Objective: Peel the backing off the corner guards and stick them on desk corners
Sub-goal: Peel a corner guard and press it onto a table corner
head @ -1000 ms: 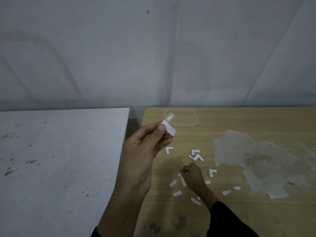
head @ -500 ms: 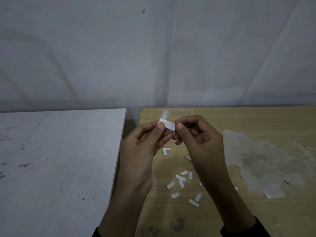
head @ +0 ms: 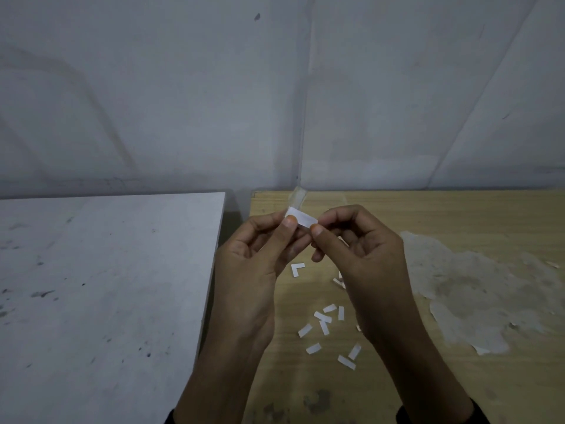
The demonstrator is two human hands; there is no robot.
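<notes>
Head view, single frame. I log contents from largest to smallest.

Wall [head: 153, 87]: pale grey, fills the upper half, with a vertical seam near the middle.

Grey desk [head: 91, 286]: lower left, top speckled with dark marks. Its right edge runs beside a narrow dark gap.

Wooden desk [head: 458, 215]: lower right, across that gap, back edge against the wall. A large worn, whitish patch [head: 474, 295] covers its right part.

Left hand [head: 253, 264]: raised above the near-left area of the wooden desk, fingers curled, thumb and fingertips pinching the left end of the corner guard [head: 298, 198].

Right hand [head: 360, 249]: just beside the left, fingers curled, thumb and forefinger pinching the right end of the white backing [head: 302, 218].

Dark sleeves [head: 477, 414]: only the cuffs show, at the bottom edge.

Corner guard: held in the air between both hands, in front of the wooden desk's back-left corner. A clear part stands up above the left thumb. The backing strip lies across below it, spanning from one thumb to the other. I cannot tell whether the strip has begun to lift.

L-shaped piece [head: 297, 268]: white, flat on the wooden desk, below the left fingers.

Loose strips [head: 324, 319]: small white pieces scattered on the wood between the two wrists, some overlapping.
</notes>
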